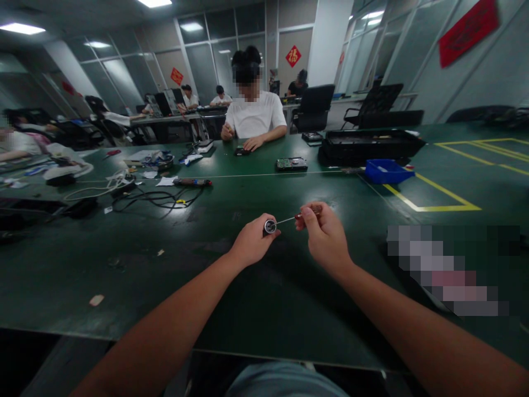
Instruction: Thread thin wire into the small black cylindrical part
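Note:
Both my hands hover over the green table (231, 286) near its middle. My left hand (253, 241) is closed round a small round metal part (270, 226) whose open end faces me. My right hand (323, 234) pinches the reddish handle of a thin screwdriver (289, 220). Its metal shaft reaches left to the round part and touches it.
A person in a white shirt (253, 114) sits across the table by a hard drive (291, 164). A blue tray (386, 171) and a black case (370, 145) lie far right. Cables (152, 198) and tools spread far left. Yellow tape lines (433, 208) mark the right side.

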A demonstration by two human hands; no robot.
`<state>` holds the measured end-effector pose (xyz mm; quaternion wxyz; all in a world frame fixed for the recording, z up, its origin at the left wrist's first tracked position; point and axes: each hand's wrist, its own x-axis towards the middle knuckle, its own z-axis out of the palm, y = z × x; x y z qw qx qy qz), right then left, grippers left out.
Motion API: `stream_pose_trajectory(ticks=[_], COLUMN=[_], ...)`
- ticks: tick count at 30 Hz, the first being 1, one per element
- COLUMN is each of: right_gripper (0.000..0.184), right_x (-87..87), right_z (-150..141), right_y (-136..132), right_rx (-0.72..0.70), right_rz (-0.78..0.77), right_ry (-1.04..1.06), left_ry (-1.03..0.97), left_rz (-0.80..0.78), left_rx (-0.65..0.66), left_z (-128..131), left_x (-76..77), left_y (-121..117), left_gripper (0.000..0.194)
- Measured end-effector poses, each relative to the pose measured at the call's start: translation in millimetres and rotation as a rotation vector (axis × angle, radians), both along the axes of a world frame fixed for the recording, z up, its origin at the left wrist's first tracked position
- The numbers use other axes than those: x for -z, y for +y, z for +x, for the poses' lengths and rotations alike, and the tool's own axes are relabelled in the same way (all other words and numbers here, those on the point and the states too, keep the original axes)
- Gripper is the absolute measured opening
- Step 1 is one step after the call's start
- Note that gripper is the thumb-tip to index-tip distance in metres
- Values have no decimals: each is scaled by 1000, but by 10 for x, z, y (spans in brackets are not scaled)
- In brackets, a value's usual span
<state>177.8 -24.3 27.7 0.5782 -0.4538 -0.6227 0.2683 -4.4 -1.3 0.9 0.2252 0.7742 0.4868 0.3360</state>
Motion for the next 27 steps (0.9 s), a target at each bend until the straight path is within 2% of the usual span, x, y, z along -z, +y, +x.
stream_pose_trajectory(ticks=[9, 19, 27], right_gripper=[16, 17, 20], right_x=[10, 7, 5], right_z=[-8, -10, -5], right_y=[-17, -11, 37], right_rx=[3, 3, -12], right_rz=[28, -2, -84], right_ry=[-77, -14, 74], left_ry=[-10, -12, -6], left_rz=[2, -12, -17], left_rx=[-21, -34, -32], left_z=[-3, -4, -1], left_x=[36, 19, 2], left_y=[17, 9, -5], left_gripper=[16, 17, 17])
